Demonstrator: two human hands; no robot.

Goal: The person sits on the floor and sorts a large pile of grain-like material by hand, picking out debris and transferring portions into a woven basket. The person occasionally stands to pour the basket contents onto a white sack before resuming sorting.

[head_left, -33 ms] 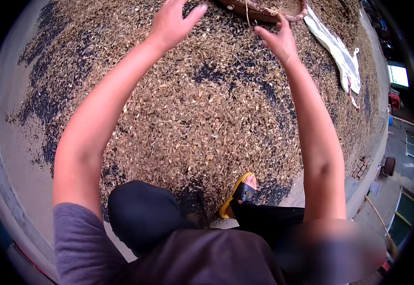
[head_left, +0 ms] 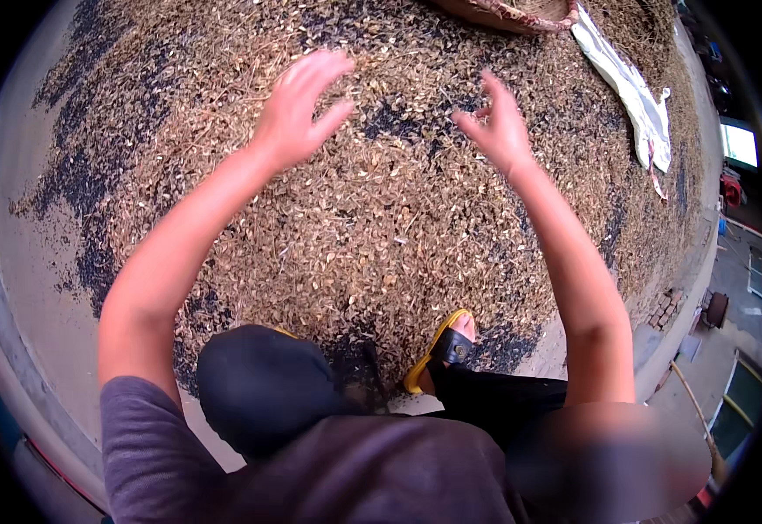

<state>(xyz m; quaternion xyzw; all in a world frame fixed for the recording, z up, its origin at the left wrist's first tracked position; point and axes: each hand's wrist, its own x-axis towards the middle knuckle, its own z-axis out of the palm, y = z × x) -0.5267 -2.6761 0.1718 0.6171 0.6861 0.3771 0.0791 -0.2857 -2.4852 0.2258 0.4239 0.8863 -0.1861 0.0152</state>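
Both my arms reach forward over a wide spread of dry brown husks and bits of stalk (head_left: 355, 218), mixed with small black seeds (head_left: 389, 122). My left hand (head_left: 300, 109) is open, thumb apart from the fingers, holding nothing. Opposite it, my right hand (head_left: 496, 127) is also open and empty, its palm side facing the left one. A gap lies between the two hands. Beyond the right hand, at the top edge, a round woven basket (head_left: 520, 19) is partly cut off by the frame; neither hand touches it.
A crumpled white sack (head_left: 630, 92) lies on the husks at the far right. My foot in a black and yellow sandal (head_left: 451, 349) stands at the near edge of the pile. Concrete floor (head_left: 36, 253) borders it on the left. Bricks (head_left: 665, 307) lie at the right edge.
Both hands have drawn back toward me, away from the basket. The right hand, earlier at the basket's rim, is now apart from it. The basket sits slightly higher in view.
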